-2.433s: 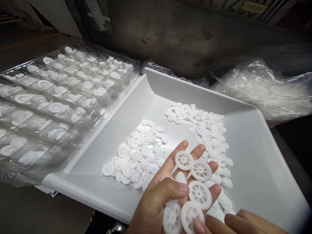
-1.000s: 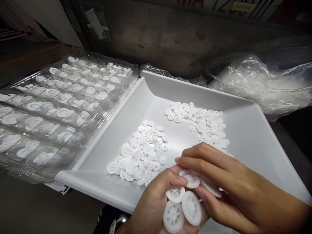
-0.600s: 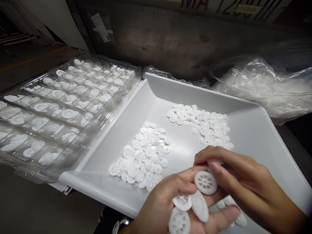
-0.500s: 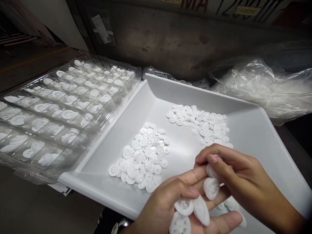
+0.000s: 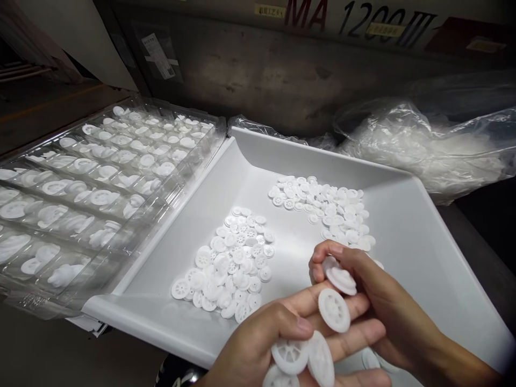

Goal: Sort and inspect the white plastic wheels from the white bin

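My left hand [image 5: 278, 344] lies palm up over the near edge of a white tray [image 5: 407, 215] and holds several white spoked plastic wheels [image 5: 291, 356]; one more wheel [image 5: 334, 310] rests on its fingers. Just above those fingers, my right hand [image 5: 377, 306] pinches two or three white wheels [image 5: 341, 279] between thumb and fingertips. On the tray floor lie two heaps of the same wheels: one heap [image 5: 231, 263] to the left of my hands, another heap [image 5: 328, 207] farther back.
A clear plastic blister tray [image 5: 100, 172] with rows of white parts lies left of the white tray. Clear plastic bags [image 5: 423, 145] of white parts sit at the back right. A grey machine wall [image 5: 282, 70] rises behind.
My right hand came over the left palm, lifted wheels off it and now holds them above the left fingers. Fewer wheels lie spread on the left hand. The view shifted slightly.
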Available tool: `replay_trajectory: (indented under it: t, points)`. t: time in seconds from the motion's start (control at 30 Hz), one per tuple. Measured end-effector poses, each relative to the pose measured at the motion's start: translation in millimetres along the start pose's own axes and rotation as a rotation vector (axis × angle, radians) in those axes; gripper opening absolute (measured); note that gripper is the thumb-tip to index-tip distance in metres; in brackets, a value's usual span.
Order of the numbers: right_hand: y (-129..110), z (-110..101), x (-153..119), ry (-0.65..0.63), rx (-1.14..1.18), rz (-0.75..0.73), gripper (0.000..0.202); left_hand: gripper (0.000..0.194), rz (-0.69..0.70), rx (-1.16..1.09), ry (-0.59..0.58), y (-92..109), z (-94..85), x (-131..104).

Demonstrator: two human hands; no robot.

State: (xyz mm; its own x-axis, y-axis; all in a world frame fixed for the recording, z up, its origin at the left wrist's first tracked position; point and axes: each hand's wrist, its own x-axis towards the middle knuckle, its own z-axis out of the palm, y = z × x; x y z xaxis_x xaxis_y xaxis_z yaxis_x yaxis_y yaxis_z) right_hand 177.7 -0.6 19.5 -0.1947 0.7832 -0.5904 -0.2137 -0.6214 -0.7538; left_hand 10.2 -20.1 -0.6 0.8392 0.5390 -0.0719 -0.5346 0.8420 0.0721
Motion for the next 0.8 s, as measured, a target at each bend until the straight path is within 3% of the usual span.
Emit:
replay_trajectory:
  t: [0.13,0.33,0.5,0.57,0.63,0.73,0.8]
  points:
    - [7.1,-1.9,2.2,-0.083,0.065,-0.007,0.035,0.051,-0.023,0.04,0.044,3.3,3.8,-2.1]
    - [1.2,-9.6,4.0,-0.075,0.111,-0.128,0.028,0.053,-0.052,0.039,0.014,5.8,2.6,-4.3]
    - [-14.4,-27.3,-2.3,-0.069,-0.015,-0.282,0.012,0.052,0.028,-0.053,0.172,1.0,4.0,-6.0]
    - [-15.3,-32.4,-9.0,-0.076,-0.184,-0.365,0.008,0.058,0.064,-0.105,0.226,-0.6,7.5,-4.5]
    - [-11.8,-33.4,-16.5,-0.085,-0.56,-0.598,0.007,0.062,0.099,-0.155,0.283,-1.3,11.5,-2.2]
    - [-0.8,-27.8,-24.9,-0.038,-1.224,-1.025,0.028,0.063,0.131,-0.215,0.348,-1.4,16.6,1.0]
    - [5.9,-22.6,-26.5,0.024,-1.371,-1.115,0.034,0.064,0.129,-0.232,0.366,-1.5,18.6,2.7]
